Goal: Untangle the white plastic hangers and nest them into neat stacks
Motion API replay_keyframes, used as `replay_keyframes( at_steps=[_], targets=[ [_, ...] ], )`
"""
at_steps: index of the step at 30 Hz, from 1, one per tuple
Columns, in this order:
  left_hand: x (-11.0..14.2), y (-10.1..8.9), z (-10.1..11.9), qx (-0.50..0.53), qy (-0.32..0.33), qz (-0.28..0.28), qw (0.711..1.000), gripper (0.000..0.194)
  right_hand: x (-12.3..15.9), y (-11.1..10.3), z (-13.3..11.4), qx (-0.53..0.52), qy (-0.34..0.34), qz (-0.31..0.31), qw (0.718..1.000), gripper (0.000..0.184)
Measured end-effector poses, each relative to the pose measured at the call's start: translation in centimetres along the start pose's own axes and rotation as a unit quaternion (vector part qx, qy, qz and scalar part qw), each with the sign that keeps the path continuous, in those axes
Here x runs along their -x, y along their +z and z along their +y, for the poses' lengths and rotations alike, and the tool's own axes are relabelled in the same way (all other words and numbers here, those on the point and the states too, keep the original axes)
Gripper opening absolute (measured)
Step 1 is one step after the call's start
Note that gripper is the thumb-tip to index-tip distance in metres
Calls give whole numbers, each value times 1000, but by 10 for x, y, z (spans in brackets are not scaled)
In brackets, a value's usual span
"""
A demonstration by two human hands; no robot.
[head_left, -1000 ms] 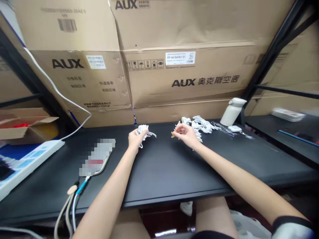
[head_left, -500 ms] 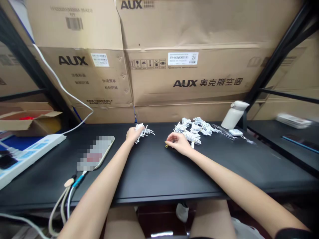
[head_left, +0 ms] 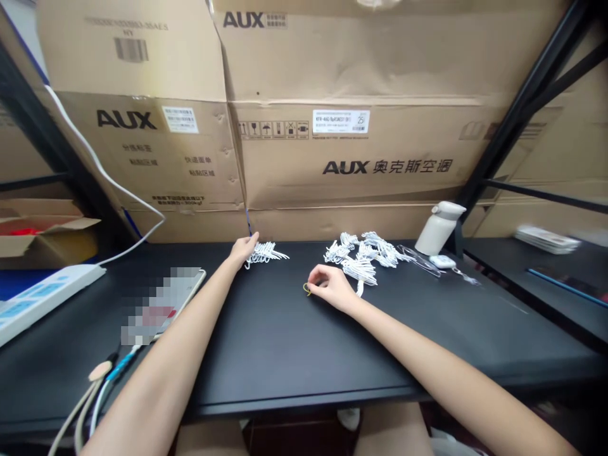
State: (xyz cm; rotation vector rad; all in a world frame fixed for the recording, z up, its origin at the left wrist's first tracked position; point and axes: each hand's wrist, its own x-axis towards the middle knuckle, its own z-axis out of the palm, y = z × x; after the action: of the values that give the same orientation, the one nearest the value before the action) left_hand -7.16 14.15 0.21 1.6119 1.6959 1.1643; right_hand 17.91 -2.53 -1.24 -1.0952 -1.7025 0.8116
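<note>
My left hand [head_left: 243,249] is at the back of the black table, beside a small bundle of white cords [head_left: 268,253]. Its thumb is lifted away from the cords, and the other fingers are partly hidden. Between thumb and fingertips, my right hand [head_left: 331,286] pinches a thin yellow rubber band [head_left: 306,289], which hangs as a small loop just above the tabletop. Behind that hand lies a pile of white cord bundles [head_left: 365,256], one of them close to the knuckles.
Large cardboard boxes [head_left: 285,183] wall off the back of the black table [head_left: 266,342]. At the right stand a white bottle [head_left: 439,229] and a small white device [head_left: 441,261]. A phone [head_left: 183,294] with cables and a power strip [head_left: 52,297] lie at the left.
My left hand has moved slightly left and loosened from the white cords, which now lie spread on the table. My right hand has the yellow band a little nearer. The camera view has shifted.
</note>
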Motion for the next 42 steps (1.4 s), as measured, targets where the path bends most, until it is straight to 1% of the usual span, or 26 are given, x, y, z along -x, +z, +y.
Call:
replay_keyframes(
  at_steps=[2, 4, 7, 11, 14, 17, 19, 20, 22, 23, 24, 26, 27, 28, 30, 31, 33, 34, 37, 38, 39, 40, 41, 42],
  targets=[
    [-5, -2, 6, -37, 15, 3, 999, 52, 0, 0, 0, 0, -2, -1, 1000, 6],
    [-4, -5, 14, -84, 39, 14, 996, 53, 0, 0, 0, 8, -8, -1, 1000, 5],
    [12, -6, 27, -167, 102, 16, 981, 46, 0, 0, -1, 15, -16, 0, 1000, 5],
    [46, 4, 32, -248, 227, -38, 941, 37, 1, 2, -2, 2, -20, -4, 1000, 5],
    [60, 12, 28, -288, 270, -72, 916, 37, 1, 3, -1, 4, -35, 5, 999, 6],
    [62, 14, 26, -309, 286, -77, 904, 43, 1, 2, -1, 8, -43, 21, 999, 5],
    [66, 14, 28, -305, 307, -59, 900, 45, 0, 1, -2, -2, -35, 24, 999, 5],
    [70, 13, 31, -293, 325, -41, 898, 45, 0, 0, -3, -10, -28, 23, 999, 6],
    [83, 14, 40, -239, 347, -17, 907, 44, 0, -1, -3, -23, -16, 24, 999, 9],
    [92, 15, 44, -207, 347, -31, 914, 43, -1, -1, -3, -28, -13, 28, 999, 12],
    [102, 17, 49, -169, 344, -66, 921, 41, -1, -1, -3, -32, -10, 34, 999, 14],
    [120, 22, 55, -54, 331, -168, 927, 36, -1, -1, -3, -41, -10, 43, 998, 18],
    [128, 25, 57, 3, 306, -228, 924, 34, -1, -1, -3, -43, -11, 47, 998, 20],
    [134, 28, 57, 56, 266, -272, 923, 33, 0, 0, -3, -41, -14, 49, 998, 20],
    [140, 33, 55, 119, 191, -323, 919, 29, 1, 0, -4, -28, -20, 51, 998, 19],
    [140, 34, 54, 135, 167, -331, 919, 27, 1, 0, -5, -19, -24, 52, 998, 18],
    [137, 33, 51, 150, 147, -312, 927, 22, 2, -1, -7, -1, -30, 56, 998, 15],
    [133, 32, 50, 148, 147, -287, 935, 20, 2, -1, -8, 7, -32, 60, 998, 13],
    [123, 26, 49, 107, 149, -173, 968, 14, 0, -3, -11, 20, -30, 74, 997, 10],
    [120, 24, 49, 100, 141, -140, 975, 11, 0, -3, -12, 14, -22, 74, 997, 11],
    [119, 22, 50, 108, 121, -120, 979, 10, -1, -4, -12, 3, -10, 71, 997, 11],
    [118, 21, 51, 132, 92, -114, 980, 9, -2, -4, -11, -14, 4, 67, 998, 12],
    [119, 20, 52, 162, 59, -122, 977, 9, -3, -4, -10, -31, 19, 62, 997, 13],
    [120, 20, 54, 197, 25, -142, 970, 10, -4, -4, -8, -47, 33, 59, 997, 13]
  ],
)
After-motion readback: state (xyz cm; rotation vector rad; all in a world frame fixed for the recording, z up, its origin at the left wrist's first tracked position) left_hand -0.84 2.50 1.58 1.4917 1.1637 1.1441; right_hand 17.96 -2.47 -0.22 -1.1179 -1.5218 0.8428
